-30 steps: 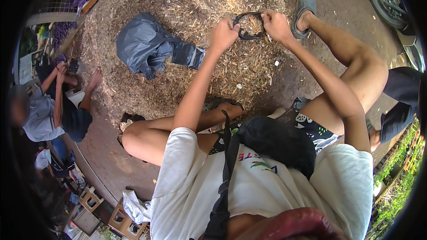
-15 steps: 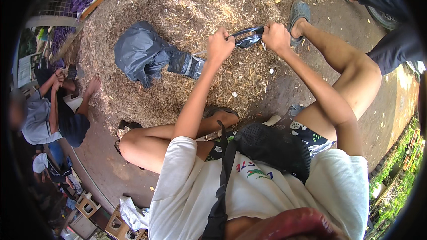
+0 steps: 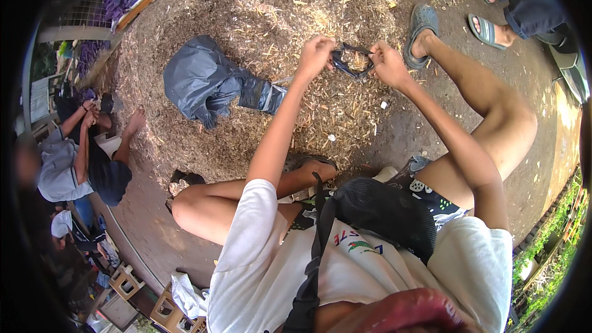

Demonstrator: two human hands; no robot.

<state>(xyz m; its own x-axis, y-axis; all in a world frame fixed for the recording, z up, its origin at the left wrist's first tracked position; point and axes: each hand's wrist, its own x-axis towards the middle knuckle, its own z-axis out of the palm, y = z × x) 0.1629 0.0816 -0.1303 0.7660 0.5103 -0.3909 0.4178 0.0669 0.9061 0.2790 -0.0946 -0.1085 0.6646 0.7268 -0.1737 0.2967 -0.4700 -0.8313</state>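
Fingers of the left hand (image 3: pixel 315 57) pinched narrow on one side of a thin black plastic loop (image 3: pixel 341 66); fingers of the right hand (image 3: pixel 388 66) closed on its opposite side. Loop lies directly between the two hands, touching both, so neither is nearer. Its longer way runs across from left hand to right, dipping slightly to the right; middle open, wood shavings (image 3: pixel 246 142) showing through. Whether it is a strip or the mouth of a small bag, cannot tell. Held above the shavings, beyond the crossed leg; height unclear. Outward to the left: a dark plastic bundle (image 3: pixel 261 96), its right end just beside the left forearm in view, contact uncertain; then the big black bag (image 3: pixel 200 77), rounded, lying on the shavings, bundle adjoining its lower right. The two together stretch left to right, bundle end toward the left arm; left hand clearly the nearer to both. Past the right hand, upper right: the wearer's grey clog (image 3: pixel 424 32), near it but apart; farther out, another person's sandal (image 3: pixel 485 31) on bare ground.
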